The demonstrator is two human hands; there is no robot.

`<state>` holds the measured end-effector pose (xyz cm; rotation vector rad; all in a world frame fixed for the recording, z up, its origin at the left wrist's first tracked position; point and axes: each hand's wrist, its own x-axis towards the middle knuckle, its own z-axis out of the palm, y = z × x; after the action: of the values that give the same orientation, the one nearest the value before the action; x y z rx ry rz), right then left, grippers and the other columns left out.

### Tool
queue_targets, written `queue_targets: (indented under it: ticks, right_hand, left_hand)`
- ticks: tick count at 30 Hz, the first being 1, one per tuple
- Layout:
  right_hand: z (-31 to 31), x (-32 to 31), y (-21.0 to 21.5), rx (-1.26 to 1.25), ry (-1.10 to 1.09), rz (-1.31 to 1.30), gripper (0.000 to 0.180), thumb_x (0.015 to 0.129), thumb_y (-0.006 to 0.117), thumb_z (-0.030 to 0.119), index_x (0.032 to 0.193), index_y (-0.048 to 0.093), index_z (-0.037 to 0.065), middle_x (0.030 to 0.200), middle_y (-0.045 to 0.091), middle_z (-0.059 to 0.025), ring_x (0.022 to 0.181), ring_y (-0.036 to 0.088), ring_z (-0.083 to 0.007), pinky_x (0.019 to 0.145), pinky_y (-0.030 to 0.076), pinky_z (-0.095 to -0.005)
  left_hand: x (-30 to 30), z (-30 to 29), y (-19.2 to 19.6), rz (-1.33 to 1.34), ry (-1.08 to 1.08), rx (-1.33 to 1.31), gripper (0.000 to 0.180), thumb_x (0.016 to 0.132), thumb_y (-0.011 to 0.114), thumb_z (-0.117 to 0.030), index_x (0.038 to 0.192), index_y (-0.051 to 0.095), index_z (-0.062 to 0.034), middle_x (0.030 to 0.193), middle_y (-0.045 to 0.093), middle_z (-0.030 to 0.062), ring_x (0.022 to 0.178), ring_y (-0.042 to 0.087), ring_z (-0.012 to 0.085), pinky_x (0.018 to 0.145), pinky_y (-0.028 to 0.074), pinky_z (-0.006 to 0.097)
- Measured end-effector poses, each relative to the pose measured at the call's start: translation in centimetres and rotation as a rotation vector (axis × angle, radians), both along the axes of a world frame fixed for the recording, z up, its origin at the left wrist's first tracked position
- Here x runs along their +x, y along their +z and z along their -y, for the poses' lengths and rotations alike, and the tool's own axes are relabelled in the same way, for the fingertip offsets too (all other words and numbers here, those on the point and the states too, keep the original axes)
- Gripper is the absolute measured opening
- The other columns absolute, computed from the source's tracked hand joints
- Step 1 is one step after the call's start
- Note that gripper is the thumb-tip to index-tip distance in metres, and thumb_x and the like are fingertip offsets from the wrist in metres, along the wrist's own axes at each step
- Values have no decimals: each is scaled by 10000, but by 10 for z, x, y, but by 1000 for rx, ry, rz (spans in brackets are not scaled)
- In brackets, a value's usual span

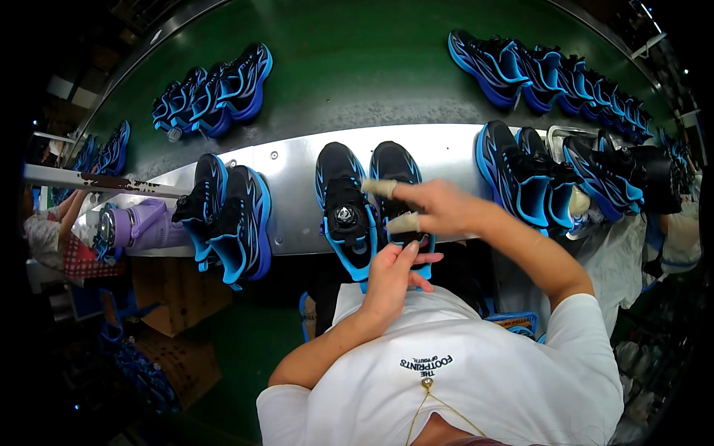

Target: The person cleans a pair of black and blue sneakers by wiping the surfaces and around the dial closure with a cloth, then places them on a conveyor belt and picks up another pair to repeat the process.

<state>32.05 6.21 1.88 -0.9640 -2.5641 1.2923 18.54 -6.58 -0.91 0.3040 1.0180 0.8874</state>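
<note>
A pair of black sneakers with blue trim stands in front of me, toes pointing away. The left sneaker [341,175] carries a round dial on its tongue. My right hand [439,208] reaches across the right sneaker [394,162], hiding much of its upper. Pale covers sit on its thumb and forefinger, which are spread apart with nothing visible between them. At that sneaker's heel is my left hand [390,279], fingers stretched apart and pointing right. Whether it touches the heel, I cannot tell.
Another pair of sneakers [249,215] stands to the left, beside a lilac bottle [149,223] and a white metal bar [104,181]. More sneakers [513,175] stand at right. Rows of sneakers [245,82] line the green surface [357,59] beyond the metal ledge [294,160]. Cardboard boxes [178,297] lie below left.
</note>
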Motion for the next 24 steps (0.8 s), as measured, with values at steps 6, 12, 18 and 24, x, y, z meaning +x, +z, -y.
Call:
queue_targets:
  ticks: [6, 12, 18, 24]
  right_hand:
    - [-14, 3, 0, 132, 280, -213, 709, 854, 655, 250, 1506, 377, 224, 855, 588, -122, 759, 572, -274, 664, 464, -386]
    - [26, -7, -29, 496, -66, -48, 489, 871, 660, 275, 1352, 579, 315, 711, 568, -32, 570, 581, -259, 513, 459, -393]
    - [-17, 25, -25, -15, -309, -80, 503, 971, 556, 323, 1436, 474, 149, 1023, 685, -145, 874, 672, -246, 794, 512, -353]
    - [0, 11, -2, 254, 5, -142, 542, 900, 642, 316, 1414, 499, 217, 650, 518, -88, 623, 567, -247, 601, 461, -368]
  left_hand:
    - [8, 0, 5, -43, 72, 18, 295, 1032, 460, -212, 1107, 519, 67, 1132, 654, 222, 722, 643, 211, 530, 542, 268]
    - [1, 2, -4, -9, -12, -7, 261, 1028, 467, -194, 1075, 502, 61, 1204, 610, 231, 998, 683, 261, 570, 554, 285]
    - [-3, 1, 13, 51, -39, 8, 258, 1027, 475, -188, 1096, 522, 57, 1328, 536, 196, 1040, 660, 268, 683, 582, 320]
    - [-5, 1, -1, 113, -39, 21, 342, 1037, 461, -223, 1198, 509, 75, 1211, 577, 169, 1055, 650, 266, 740, 592, 339]
